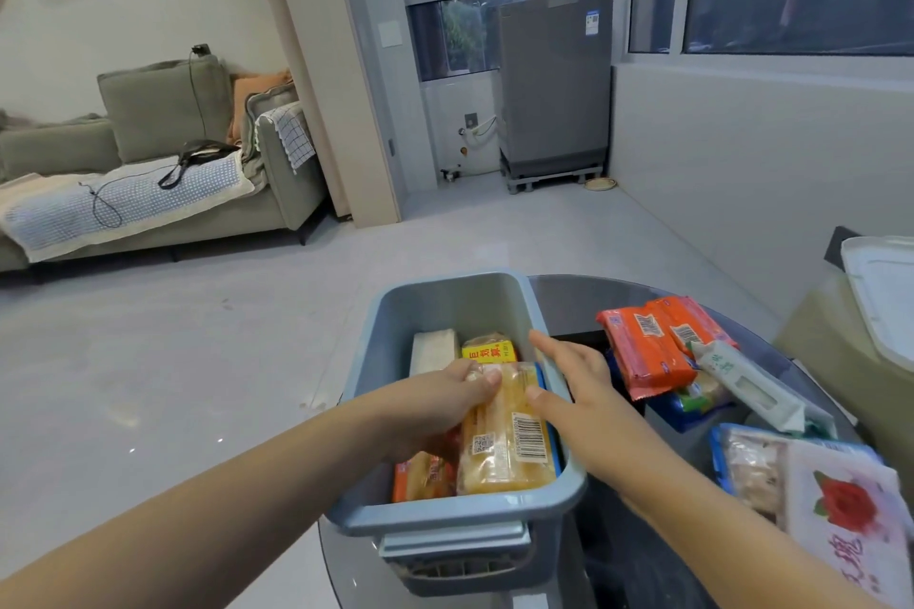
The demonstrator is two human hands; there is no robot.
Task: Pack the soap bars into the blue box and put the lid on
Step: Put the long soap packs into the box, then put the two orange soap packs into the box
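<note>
While left hand (440, 403) grips soap bar (504, 435), right hand (573, 386) flat

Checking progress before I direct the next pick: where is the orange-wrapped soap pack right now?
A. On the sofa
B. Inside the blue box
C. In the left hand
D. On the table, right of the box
D: the orange-wrapped soap pack lies on the table to the right of the blue box, untouched by either hand.
</note>
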